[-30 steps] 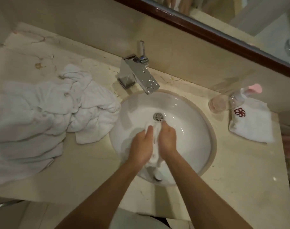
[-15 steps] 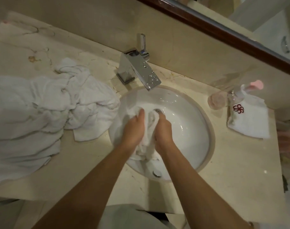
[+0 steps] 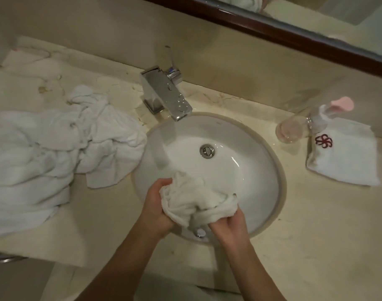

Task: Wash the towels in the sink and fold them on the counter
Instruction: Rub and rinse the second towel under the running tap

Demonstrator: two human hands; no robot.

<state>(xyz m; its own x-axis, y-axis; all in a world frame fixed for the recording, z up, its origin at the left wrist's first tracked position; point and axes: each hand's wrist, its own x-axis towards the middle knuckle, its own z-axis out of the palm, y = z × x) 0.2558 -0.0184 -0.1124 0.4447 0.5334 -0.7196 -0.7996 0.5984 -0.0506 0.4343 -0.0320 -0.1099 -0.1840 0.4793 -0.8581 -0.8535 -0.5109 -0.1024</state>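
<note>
Starting at nine o'clock, we find a heap of crumpled white towels (image 3: pixel 48 157) — soft terry, deeply creased — spread over the beige veined marble counter (image 3: pixel 316 235). At twelve o'clock stands the faucet (image 3: pixel 166 95), a boxy slab of polished chrome beaded with droplets, its spout angled over the round white porcelain sink (image 3: pixel 246 170); the sink's chrome drain (image 3: pixel 206 151) lies bare. Low in the basin, at about six o'clock, we see the wet towel (image 3: pixel 198 200) bunched into a lumpy wad. The left hand (image 3: pixel 155 207) grips its left side, fingers curled round the cloth; the right hand (image 3: pixel 231 227) clamps its lower right edge from below. At three o'clock lie a clear glass (image 3: pixel 291 131) on its side, a pink-capped bottle (image 3: pixel 329 109) and a folded white cloth (image 3: pixel 346 157) with a red embroidered flower — flat and square-cornered.

Against half a second earlier, the hands have drawn back from the drain toward the basin's near rim, and the wad sits wider between them, no longer pressed thin between the palms.
</note>
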